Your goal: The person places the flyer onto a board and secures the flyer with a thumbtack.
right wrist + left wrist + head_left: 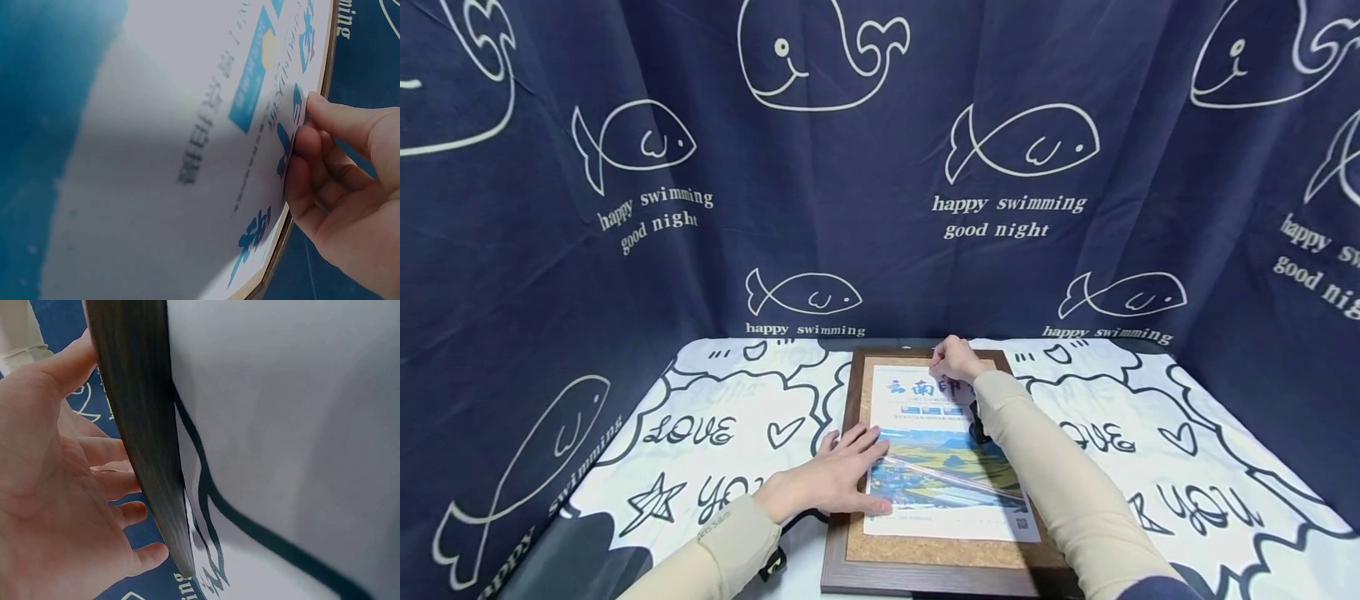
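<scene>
A poster (pixel 917 467) with blue lettering and a colourful landscape lies on a cork board (pixel 880 546) in a brown wooden frame (pixel 910 579). My left hand (pixel 831 475) rests, fingers spread, across the frame's left side and onto the poster's left edge. In the left wrist view that hand (pixel 69 475) shows beside the dark frame bar (pixel 137 425). At the poster's top, my right hand (pixel 957 362) touches the paper near the large title. Up close in the right wrist view, the right hand (pixel 356 169) has bent fingers and thumb together; anything between their tips is hidden.
A white patterned cloth (pixel 700 467) with black lettering covers the table around the frame. Dark blue curtains (pixel 880 192) with fish and whale drawings hang at the back and sides. My right forearm (pixel 1060 483) crosses the poster's right part.
</scene>
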`<action>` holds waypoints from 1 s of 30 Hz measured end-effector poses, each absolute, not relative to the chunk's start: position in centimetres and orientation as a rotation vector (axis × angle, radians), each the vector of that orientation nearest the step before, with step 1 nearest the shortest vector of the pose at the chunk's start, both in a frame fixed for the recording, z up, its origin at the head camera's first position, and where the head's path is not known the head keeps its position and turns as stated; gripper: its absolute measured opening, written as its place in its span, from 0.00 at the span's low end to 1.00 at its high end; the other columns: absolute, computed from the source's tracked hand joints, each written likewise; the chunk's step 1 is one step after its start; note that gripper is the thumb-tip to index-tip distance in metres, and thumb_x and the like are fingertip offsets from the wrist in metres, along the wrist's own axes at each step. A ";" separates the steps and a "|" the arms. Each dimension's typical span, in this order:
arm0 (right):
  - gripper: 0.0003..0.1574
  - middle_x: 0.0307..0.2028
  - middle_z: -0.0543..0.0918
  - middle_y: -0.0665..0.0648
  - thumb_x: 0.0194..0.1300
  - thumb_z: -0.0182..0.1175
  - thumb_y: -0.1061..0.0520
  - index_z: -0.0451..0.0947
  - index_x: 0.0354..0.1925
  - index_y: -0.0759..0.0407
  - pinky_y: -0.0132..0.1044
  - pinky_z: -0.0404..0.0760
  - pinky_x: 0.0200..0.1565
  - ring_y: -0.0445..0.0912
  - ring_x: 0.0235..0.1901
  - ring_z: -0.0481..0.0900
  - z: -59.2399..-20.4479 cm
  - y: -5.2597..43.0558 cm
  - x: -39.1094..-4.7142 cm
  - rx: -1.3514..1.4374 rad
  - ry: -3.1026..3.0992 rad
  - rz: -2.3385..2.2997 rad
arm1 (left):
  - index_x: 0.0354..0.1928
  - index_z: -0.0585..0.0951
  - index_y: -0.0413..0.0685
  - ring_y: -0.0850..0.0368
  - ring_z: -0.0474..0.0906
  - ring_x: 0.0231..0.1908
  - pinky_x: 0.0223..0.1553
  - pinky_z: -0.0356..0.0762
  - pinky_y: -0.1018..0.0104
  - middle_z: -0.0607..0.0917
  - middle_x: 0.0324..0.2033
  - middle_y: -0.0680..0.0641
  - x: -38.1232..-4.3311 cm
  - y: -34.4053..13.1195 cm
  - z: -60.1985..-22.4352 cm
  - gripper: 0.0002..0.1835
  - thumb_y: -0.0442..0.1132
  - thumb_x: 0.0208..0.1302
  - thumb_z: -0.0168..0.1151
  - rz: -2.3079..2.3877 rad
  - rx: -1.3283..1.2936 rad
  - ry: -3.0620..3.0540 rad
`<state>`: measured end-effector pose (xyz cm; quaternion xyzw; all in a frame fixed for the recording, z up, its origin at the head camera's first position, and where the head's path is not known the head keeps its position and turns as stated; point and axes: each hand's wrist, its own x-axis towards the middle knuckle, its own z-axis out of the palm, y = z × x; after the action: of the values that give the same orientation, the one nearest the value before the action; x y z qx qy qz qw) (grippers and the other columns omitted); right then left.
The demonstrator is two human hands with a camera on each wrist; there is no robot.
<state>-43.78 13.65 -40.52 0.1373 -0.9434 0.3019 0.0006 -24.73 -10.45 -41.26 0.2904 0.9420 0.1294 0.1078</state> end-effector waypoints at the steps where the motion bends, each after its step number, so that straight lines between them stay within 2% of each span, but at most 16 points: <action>1: 0.05 0.22 0.84 0.56 0.54 0.67 0.68 0.83 0.23 0.65 0.30 0.70 0.25 0.42 0.21 0.72 -40.5 13.7 -43.7 0.434 -2.965 0.958 | 0.74 0.59 0.49 0.45 0.42 0.76 0.70 0.43 0.35 0.53 0.76 0.44 -24.7 -10.4 -41.3 0.49 0.68 0.58 0.60 0.379 0.854 2.772; 10: 0.09 0.16 0.79 0.53 0.55 0.66 0.67 0.80 0.20 0.63 0.31 0.69 0.23 0.42 0.17 0.73 -40.4 13.8 -44.3 0.377 -3.063 0.984 | 0.74 0.58 0.51 0.45 0.42 0.76 0.70 0.42 0.34 0.53 0.76 0.45 -24.6 -10.3 -41.7 0.49 0.69 0.57 0.59 0.363 0.850 2.771; 14: 0.10 0.16 0.79 0.53 0.55 0.66 0.67 0.78 0.19 0.64 0.29 0.70 0.22 0.41 0.17 0.74 -40.2 13.8 -44.5 0.364 -3.087 0.979 | 0.74 0.59 0.52 0.45 0.43 0.76 0.70 0.43 0.35 0.53 0.76 0.45 -24.6 -10.2 -41.7 0.49 0.69 0.57 0.59 0.354 0.850 2.777; 26: 0.02 0.23 0.83 0.53 0.55 0.68 0.65 0.84 0.28 0.65 0.30 0.73 0.26 0.42 0.21 0.76 -39.9 14.5 -44.3 0.378 -3.041 1.066 | 0.74 0.58 0.50 0.45 0.41 0.77 0.70 0.43 0.34 0.51 0.76 0.44 -24.9 -10.2 -41.4 0.49 0.69 0.58 0.58 0.352 0.850 2.769; 30: 0.04 0.24 0.85 0.56 0.56 0.67 0.65 0.85 0.33 0.66 0.31 0.75 0.25 0.42 0.20 0.78 -40.0 14.7 -44.3 0.336 -3.037 1.165 | 0.74 0.58 0.51 0.45 0.41 0.77 0.70 0.42 0.35 0.52 0.76 0.45 -24.8 -10.2 -41.5 0.49 0.69 0.58 0.58 0.353 0.841 2.772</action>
<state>-44.32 14.67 -39.99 0.1026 -0.9268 0.3556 -0.0642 -24.82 -10.23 -41.51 0.2865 0.9439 0.1203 0.1115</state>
